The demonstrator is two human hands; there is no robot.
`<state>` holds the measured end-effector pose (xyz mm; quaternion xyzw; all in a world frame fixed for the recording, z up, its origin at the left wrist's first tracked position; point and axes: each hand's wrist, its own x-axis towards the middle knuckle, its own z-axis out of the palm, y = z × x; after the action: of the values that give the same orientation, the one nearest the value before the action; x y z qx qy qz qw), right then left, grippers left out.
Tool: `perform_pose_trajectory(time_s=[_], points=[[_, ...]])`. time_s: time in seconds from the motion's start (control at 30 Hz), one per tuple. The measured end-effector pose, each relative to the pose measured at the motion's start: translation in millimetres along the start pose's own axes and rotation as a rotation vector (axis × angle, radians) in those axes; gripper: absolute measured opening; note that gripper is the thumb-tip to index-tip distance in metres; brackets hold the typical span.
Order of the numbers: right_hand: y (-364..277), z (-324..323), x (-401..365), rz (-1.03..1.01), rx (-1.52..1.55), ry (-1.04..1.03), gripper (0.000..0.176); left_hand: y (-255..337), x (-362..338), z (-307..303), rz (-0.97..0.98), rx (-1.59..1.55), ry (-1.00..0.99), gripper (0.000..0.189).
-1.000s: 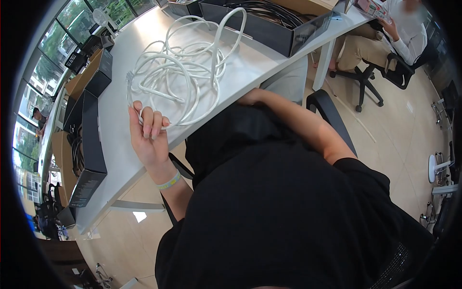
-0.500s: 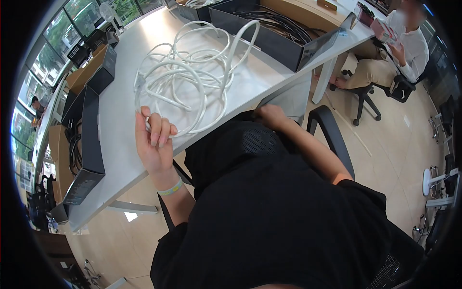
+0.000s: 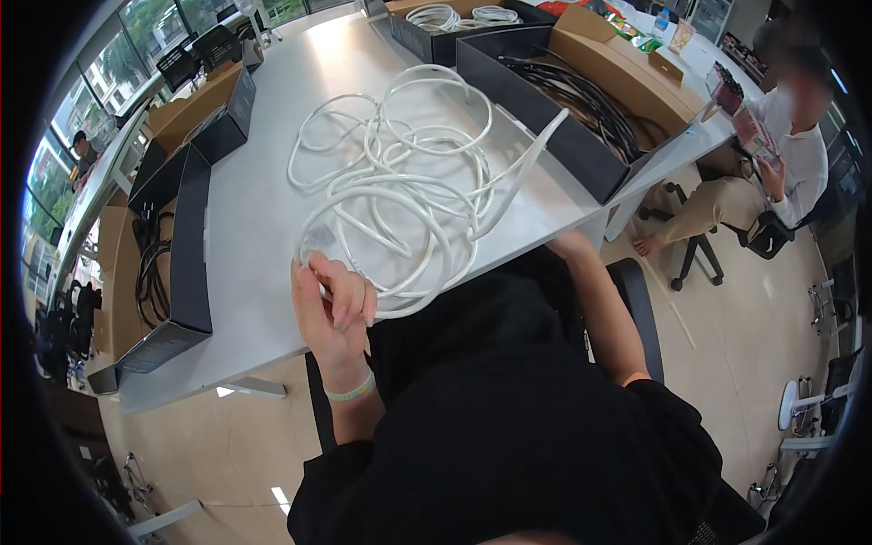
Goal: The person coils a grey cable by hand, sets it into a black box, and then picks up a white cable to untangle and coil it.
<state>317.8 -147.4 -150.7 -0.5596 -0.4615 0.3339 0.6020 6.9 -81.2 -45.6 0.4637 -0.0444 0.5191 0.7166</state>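
Note:
A long white cable (image 3: 434, 213) lies in tangled loops on the grey-white table (image 3: 254, 300). At the near edge, my left hand (image 3: 334, 295) is closed, pinching a strand of this cable between thumb and fingers. One loop at the right of the tangle stands up off the tabletop and is smeared by motion. My right hand (image 3: 570, 243) is low at the table's front edge, to the right of my lap. Its fingers are hidden, so whether it holds anything does not show.
Open black boxes with black cables stand on the left (image 3: 193, 263) and back right (image 3: 554, 109). Behind is a box of coiled white cables (image 3: 445, 36). A person in a white shirt (image 3: 799, 136) sits at the right, holding a pinkish box (image 3: 758, 141). My chair (image 3: 640, 300) is beneath me.
The camera view has shifted, showing more of the table's back. My right hand has moved from my lap towards the table edge. The raised cable loop now leans further right; my left hand keeps its pinch.

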Motion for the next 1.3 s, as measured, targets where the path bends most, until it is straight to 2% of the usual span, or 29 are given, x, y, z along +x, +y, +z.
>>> perform_pose_trajectory(time_s=[0.07,0.13,0.17,0.2,0.27,0.3,0.33,0.37,0.4,0.43,0.47,0.53,0.57,0.6,0.67,0.73,0.77,0.87,0.93,1.0,1.03,1.1,1.13,1.2,1.27,1.3], points=[[-14.3,10.4,-12.6,0.015,0.04,-0.048,0.039,-1.3,-3.6,-0.2,0.025,0.011,-0.026,0.028],[-42.9,24.4,-27.3,0.129,-0.052,-0.372,0.052,-1.6,-10.8,0.4,0.033,0.007,0.002,0.028],[-47.9,38.5,-37.0,0.064,0.148,-0.312,0.061,-2.7,-13.9,-0.6,0.036,0.014,0.009,0.028],[-46.8,42.7,-42.7,0.067,0.153,-0.32,0.061,-4.4,-17.7,-2.3,0.019,0.066,-0.026,0.028],[-44.3,47.2,-47.0,0.081,0.497,-0.494,0.073,-6.9,-19.7,-1.5,0.007,0.125,-0.055,0.028],[-45.0,49.6,-46.8,0.024,0.369,-0.559,0.069,-8.9,-19.7,0.2,0.015,0.097,-0.124,0.028],[-48.5,50.0,-47.9,0.028,0.375,-0.566,0.069,-11.2,-21.4,2.9,0.022,0.068,-0.193,0.029],[-56.3,48.6,-50.5,-0.048,0.151,-0.659,0.066,-10.2,-25.5,10.6,-0.013,-0.022,-0.06,0.031],[-69.0,49.5,-53.4,-0.129,-0.074,-0.741,0.064,-10.0,-28.3,14.6,-0.016,-0.014,-0.058,0.031],[-79.1,55.0,-58.4,-0.164,-0.081,-0.696,0.056,-9.8,-30.3,17.7,-0.029,-0.02,-0.095,0.031],[-84.3,60.2,-61.8,-0.167,-0.074,-0.694,0.056,-9.8,-32.1,20.1,-0.044,-0.027,-0.132,0.031],[-93.6,71.6,-70.2,-0.249,0.16,-0.671,0.061,-9.4,-36.5,22.4,-0.059,-0.045,-0.149,0.031],[-103.2,80.6,-77.8,-0.14,0.361,-0.621,0.065,-8.2,-39.8,22.6,-0.101,0.002,-0.214,0.031],[-110.0,82.5,-81.6,0.052,0.41,-0.621,0.071,-6.8,-41.8,22.9,-0.138,0.048,-0.281,0.032],[-116.1,88.3,-86.9,0.214,0.46,-0.542,0.08,-3.6,-42.5,26.5,-0.239,0.031,-0.409,0.036],[-115.8,89.7,-86.4,0.186,0.404,-0.542,0.086,0.3,-40.5,30.5,-0.315,0.032,-0.507,0.037],[-116.1,93.0,-85.5,0.131,0.491,-0.562,0.09,0.1,-42.0,30.4,-0.347,-0.012,-0.52,0.037],[-116.8,99.2,-72.3,0.056,0.649,-0.534,0.091,-0.5,-46.6,34.0,-0.338,-0.069,-0.434,0.037],[-122.8,103.8,-58.4,0.009,0.769,-0.484,0.084,-3.7,-43.5,34.6,-0.278,-0.101,-0.387,0.034],[-117.6,105.7,-39.2,0.001,0.819,-0.356,0.075,-8.4,-39.8,36.9,-0.222,-0.126,-0.224,0.031],[-115.1,102.9,-32.4,-0.007,0.819,-0.359,0.075,-11.3,-37.1,37.3,-0.218,-0.122,-0.23,0.031],[-113.7,95.9,-26.1,0.097,0.904,-0.527,0.05,-17.4,-33.4,37.7,-0.281,-0.15,-0.095,0.032],[-116.1,96.7,-28.2,0.094,0.904,-0.524,0.05,-18.7,-31.4,38.0,-0.283,-0.15,-0.099,0.032],[-122.3,97.3,-38.8,0.084,0.758,-0.394,0.033,-23.1,-30.4,39.5,-0.291,0.004,0.074,0.032],[-114.4,97.0,-41.5,0.055,0.779,-0.388,0.032,-27.5,-30.7,37.0,-0.283,0.031,0.113,0.031],[-111.4,97.6,-41.3,0.017,0.799,-0.388,0.032,-27.5,-30.5,39.8,-0.274,0.249,0.126,0.029]])
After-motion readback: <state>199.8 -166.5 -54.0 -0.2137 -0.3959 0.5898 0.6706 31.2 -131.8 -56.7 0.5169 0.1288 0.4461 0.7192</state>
